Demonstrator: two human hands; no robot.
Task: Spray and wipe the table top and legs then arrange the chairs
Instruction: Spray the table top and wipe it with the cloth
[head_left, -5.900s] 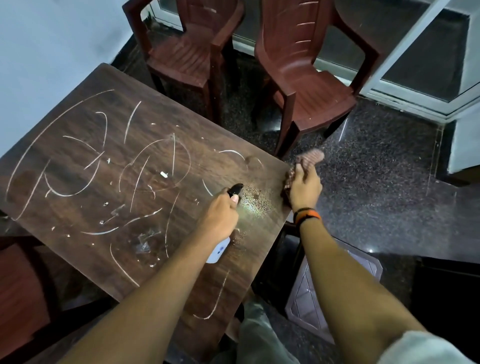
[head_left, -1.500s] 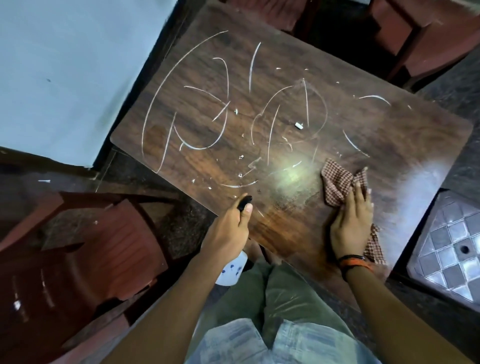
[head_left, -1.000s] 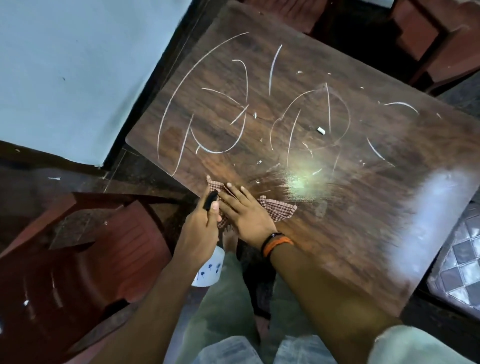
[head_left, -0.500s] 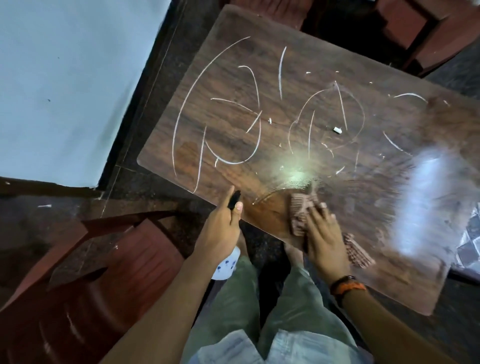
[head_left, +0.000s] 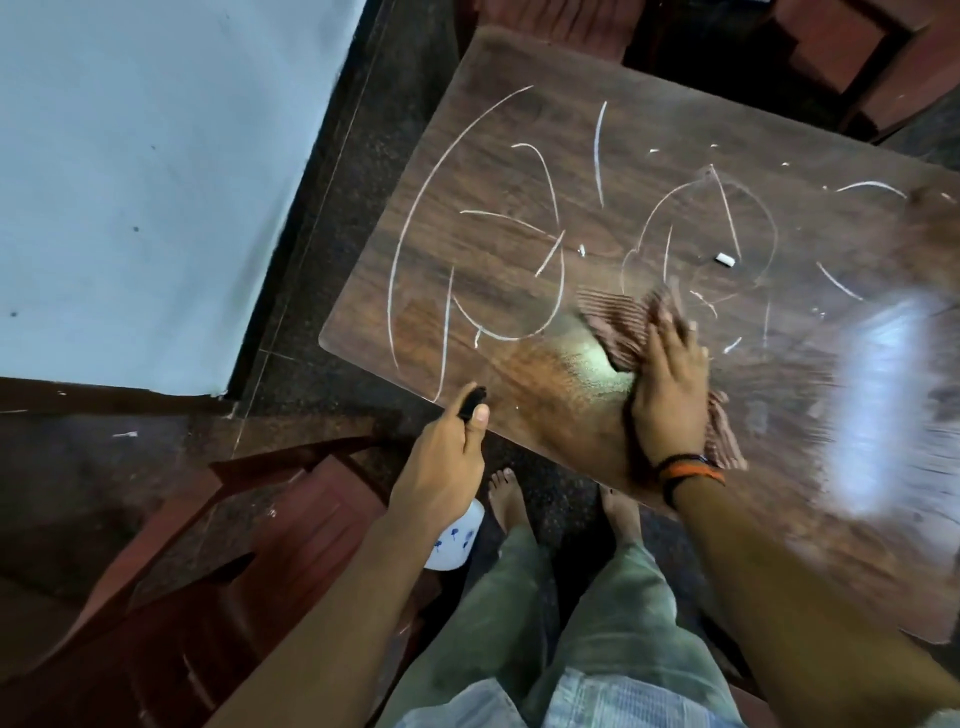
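The dark wooden table top is covered with white chalk scribbles, and a small chalk piece lies right of centre. My right hand presses flat on a brown checked cloth near the table's near edge; the cloth is blurred with motion. A wet, shiny patch lies just left of that hand. My left hand grips a white spray bottle with a black nozzle, held just off the table's near edge.
A dark red plastic chair stands at lower left beside my legs. More red chairs stand beyond the far edge of the table. A pale wall runs along the left. My bare feet are on the dark speckled floor.
My right hand has swept the cloth back and forth along the near part of the table and now pushes it farther in over the chalk lines. My left hand keeps the bottle near the edge.
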